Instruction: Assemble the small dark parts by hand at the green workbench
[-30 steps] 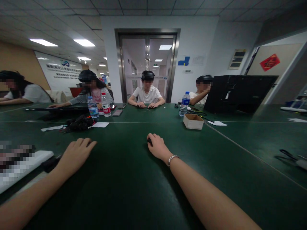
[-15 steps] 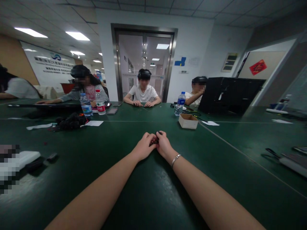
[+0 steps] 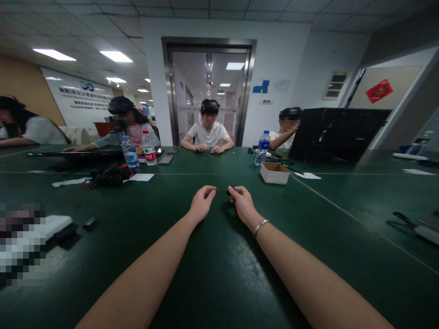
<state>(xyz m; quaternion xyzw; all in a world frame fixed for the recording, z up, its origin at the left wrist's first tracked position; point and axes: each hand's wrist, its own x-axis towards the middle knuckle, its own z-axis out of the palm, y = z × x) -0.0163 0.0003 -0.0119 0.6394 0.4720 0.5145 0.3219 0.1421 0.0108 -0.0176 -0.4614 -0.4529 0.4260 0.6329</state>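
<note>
Over the middle of the green table, my right hand, with a silver bracelet at its wrist, pinches a small black object between thumb and fingers. The object's kind is too small to tell. To its left, my left hand is raised with thumb and fingertips brought close together. Whether anything tiny lies between them cannot be made out. A gap of table shows between the two hands.
An open cardboard box stands beyond my right hand, near a water bottle. Further left are two bottles, a black cable bundle and papers. A large black case stands right. Several people sit around the table.
My hands were together at the black object and have now parted. The left moved a little left, and the right moved right with the object. The view shifted slightly.
</note>
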